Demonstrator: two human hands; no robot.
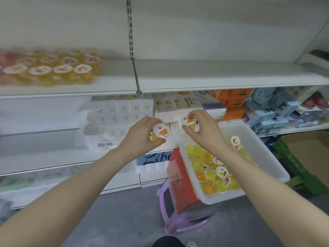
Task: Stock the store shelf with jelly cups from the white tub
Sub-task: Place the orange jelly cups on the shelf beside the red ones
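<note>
Hands are each gripping one orange jelly cup: the left hand (pixel 142 134) is curling around its cup (pixel 159 133), the right hand (pixel 201 129) is pinching another (pixel 190 123) by the rim. Just below the right wrist, the white tub (pixel 267 148) is holding more cups. Up and left of both hands, stocked cups (pixel 53 68) are sitting on the shelf (pixel 213 75). They look light, smooth and squashable with thin foil lids, so gripping the sidewalls seems safest.

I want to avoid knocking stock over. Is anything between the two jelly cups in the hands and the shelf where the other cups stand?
Nothing visible blocks the way. The left hand and right hand each hold a jelly cup below the shelf. Its front edge lies above them, and bare board is free right of the stocked cups.
</note>
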